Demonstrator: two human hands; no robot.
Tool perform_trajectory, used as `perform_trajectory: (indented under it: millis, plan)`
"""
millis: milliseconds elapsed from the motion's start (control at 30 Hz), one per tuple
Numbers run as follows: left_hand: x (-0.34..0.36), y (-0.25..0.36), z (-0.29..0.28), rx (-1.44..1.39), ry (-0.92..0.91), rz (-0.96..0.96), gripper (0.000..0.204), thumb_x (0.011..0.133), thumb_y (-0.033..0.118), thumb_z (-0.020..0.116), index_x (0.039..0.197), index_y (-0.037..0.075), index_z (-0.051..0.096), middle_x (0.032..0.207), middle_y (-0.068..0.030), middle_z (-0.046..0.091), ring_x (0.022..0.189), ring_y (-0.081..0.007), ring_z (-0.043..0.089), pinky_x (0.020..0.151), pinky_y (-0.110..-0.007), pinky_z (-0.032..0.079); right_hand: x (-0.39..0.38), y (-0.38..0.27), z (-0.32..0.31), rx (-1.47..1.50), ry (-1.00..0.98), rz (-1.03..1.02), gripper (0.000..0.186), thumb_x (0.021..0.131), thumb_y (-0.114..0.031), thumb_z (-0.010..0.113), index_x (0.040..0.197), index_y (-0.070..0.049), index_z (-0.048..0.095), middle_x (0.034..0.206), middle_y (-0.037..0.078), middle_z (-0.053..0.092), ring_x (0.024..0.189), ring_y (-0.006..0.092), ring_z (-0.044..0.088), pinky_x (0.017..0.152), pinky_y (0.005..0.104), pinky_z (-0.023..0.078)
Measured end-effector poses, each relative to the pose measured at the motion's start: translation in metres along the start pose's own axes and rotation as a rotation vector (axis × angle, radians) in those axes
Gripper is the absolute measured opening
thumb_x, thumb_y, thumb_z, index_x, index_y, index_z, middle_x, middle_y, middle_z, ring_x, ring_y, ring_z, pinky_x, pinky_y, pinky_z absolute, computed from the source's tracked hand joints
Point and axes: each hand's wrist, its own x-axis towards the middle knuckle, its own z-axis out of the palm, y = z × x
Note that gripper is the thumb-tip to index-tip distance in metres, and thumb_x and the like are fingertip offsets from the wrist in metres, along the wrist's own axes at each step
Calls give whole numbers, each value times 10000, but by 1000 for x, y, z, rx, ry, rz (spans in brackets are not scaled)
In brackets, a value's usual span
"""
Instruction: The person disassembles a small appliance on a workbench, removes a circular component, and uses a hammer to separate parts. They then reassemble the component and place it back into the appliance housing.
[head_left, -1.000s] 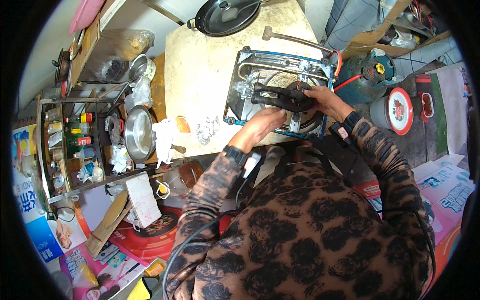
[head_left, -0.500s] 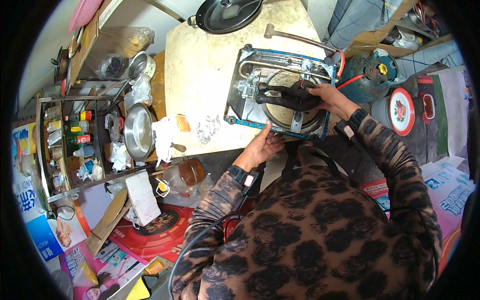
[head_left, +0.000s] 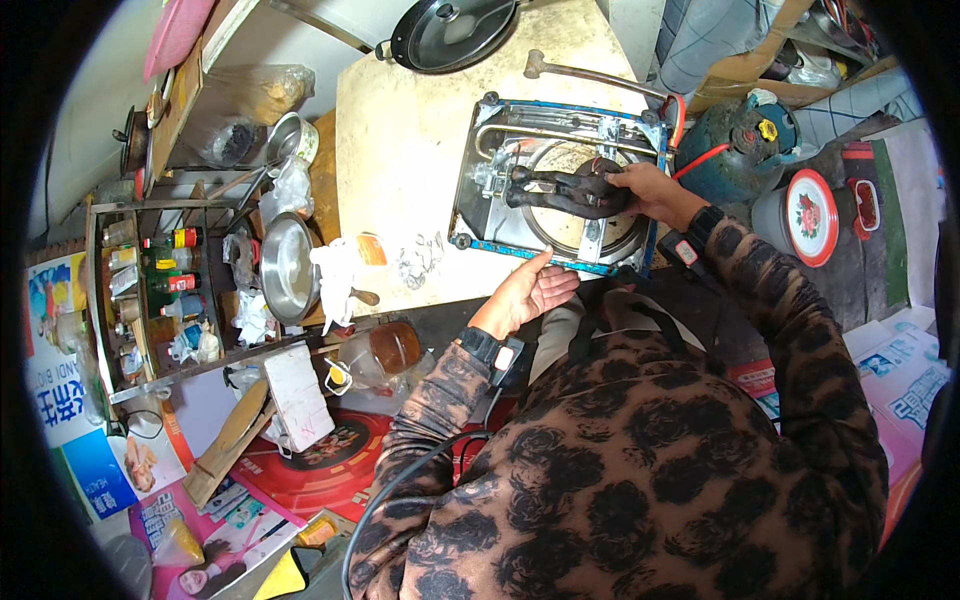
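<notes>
A gas stove [head_left: 530,253] with a blue-edged frame lies with its inside exposed at the table's near right side. My right hand [head_left: 655,190] is closed round one end of a black burner with two thick tubes [head_left: 570,193]. The burner is over the round opening of the stove, its tube ends pointing left toward the metal valve fitting [head_left: 492,180]; whether they touch cannot be made out. Palm up and fingers stretched, my left hand [head_left: 528,293] is beside the near blue edge, its thumb close to the frame. It holds nothing.
On the pale table [head_left: 390,130] are a lidded black pan [head_left: 450,35] and a hammer [head_left: 590,75]. A red hose [head_left: 702,160] leads to a green gas cylinder [head_left: 735,145]. A steel basin [head_left: 288,268] and a bottle shelf [head_left: 160,300] stand left.
My right hand and the burner have shifted slightly left over the stove. My left palm has turned up a little more, its fingers still stretched. The whole view has tilted slightly.
</notes>
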Motion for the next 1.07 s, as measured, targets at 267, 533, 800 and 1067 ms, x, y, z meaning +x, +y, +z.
perform_trajectory:
  millis: [267,533,800,1067]
  plan:
    - [-19,8,3,146,82,31,486,959,427,615,1126,-29,586,1117,-194,696,1007,-287,696,916,-405,562,16,6,2,42,1,14,227,960,-110,594,1107,62,579,989,131,670,795,242,695,698,421,625]
    - [-27,-10,18,1168,212,819,154,865,143,764,879,30,661,720,-25,635,653,-109,606,572,-263,493,13,4,6,13,42,8,230,944,-97,615,1087,81,584,1011,143,669,855,262,694,700,456,633]
    - [-23,11,41,1786,129,1333,567,611,138,849,1130,79,626,1061,-82,603,1083,-315,542,952,-431,402,19,7,5,31,61,10,248,932,-110,647,1078,85,603,1012,149,667,843,257,694,702,442,630]
    - [-3,1,36,1845,204,1267,494,652,112,814,1103,94,616,1056,-117,602,1070,-316,540,928,-445,388,16,5,7,28,71,3,272,935,-128,648,1091,90,602,1021,148,670,856,274,694,687,461,622]
